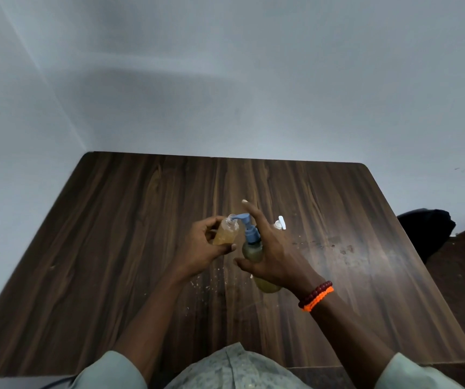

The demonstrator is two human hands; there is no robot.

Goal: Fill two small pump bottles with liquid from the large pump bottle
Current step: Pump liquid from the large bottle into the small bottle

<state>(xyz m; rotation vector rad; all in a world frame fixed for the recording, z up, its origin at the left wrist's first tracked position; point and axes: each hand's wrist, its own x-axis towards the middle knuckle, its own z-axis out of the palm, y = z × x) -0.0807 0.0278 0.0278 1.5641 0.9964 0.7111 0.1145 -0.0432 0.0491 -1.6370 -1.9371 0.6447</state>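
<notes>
Pale sleeves sit nearest the camera, with both forearms reaching forward over a dark wooden table. A red bead bracelet and an orange cord band circle the right wrist. The right hand grips the large pump bottle, thumb and lower fingers curled round its yellowish body, while the forefinger stretches out above the blue pump head. To the left of those fingers, the left hand wraps the small bottle, which is open-necked, tilted and holds amber liquid. The pump's spout rests at that bottle's mouth. Beyond the right fingers, a white pump top shows on the table, its bottle mostly hidden. Pale specks dot the tabletop below the hands. A plain grey wall lies farthest.
</notes>
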